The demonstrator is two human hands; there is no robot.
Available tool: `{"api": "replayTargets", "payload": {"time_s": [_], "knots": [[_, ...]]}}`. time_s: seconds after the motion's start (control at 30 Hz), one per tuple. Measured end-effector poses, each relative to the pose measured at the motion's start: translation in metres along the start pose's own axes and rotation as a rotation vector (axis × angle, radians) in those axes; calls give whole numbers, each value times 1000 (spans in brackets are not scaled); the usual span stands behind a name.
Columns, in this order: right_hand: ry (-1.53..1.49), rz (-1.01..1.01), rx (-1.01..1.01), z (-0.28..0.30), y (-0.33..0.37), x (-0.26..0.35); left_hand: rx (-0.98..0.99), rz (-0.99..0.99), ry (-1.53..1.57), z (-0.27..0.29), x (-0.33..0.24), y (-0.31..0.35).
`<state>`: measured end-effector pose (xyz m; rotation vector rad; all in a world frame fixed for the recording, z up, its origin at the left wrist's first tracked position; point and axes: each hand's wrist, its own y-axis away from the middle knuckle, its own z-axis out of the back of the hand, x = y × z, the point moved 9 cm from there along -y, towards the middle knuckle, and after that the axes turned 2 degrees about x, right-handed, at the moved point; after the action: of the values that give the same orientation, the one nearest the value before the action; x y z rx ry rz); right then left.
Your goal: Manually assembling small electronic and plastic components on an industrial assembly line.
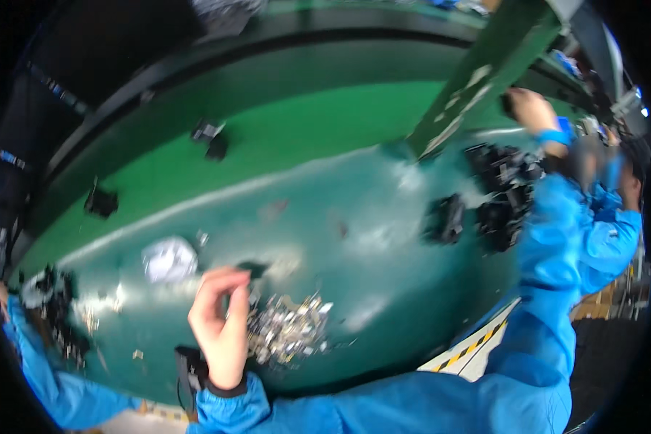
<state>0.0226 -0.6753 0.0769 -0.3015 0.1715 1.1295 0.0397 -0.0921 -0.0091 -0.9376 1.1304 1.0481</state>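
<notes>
My left hand (220, 325) hovers beside a heap of small pale and metallic pieces (293, 329) on the green tabletop (383, 282). Its fingers curl toward the thumb in a pinch. A dark blurred patch lies at the fingertips; whether it is a held thing or a shadow is unclear. Far to the right, my right arm stretches out past a pile of black parts (503, 170). At its end my right hand (534, 112), smeared by motion, grips a dark object (512, 103) whose kind I cannot make out. A single black part (452, 218) lies left of that pile.
A green post (477, 79) rises at the table's far edge. Crumpled clear plastic (170, 259) lies left of my left hand, and a black box-like thing (189, 367) sits by that wrist. Co-workers' blue sleeves (47, 387) show at both sides. Black pieces (210, 137) lie beyond the table.
</notes>
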Motion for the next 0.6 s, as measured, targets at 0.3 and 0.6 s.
{"api": "replayTargets", "payload": {"time_s": [0.3, 0.6], "knots": [[-1169, -187, 231, 99, 217, 55, 446, -204, -540, -33, -20, 16], [-1166, 477, -68, 60, 172, 315, 544, -331, -709, -58, -26, 28]]}}
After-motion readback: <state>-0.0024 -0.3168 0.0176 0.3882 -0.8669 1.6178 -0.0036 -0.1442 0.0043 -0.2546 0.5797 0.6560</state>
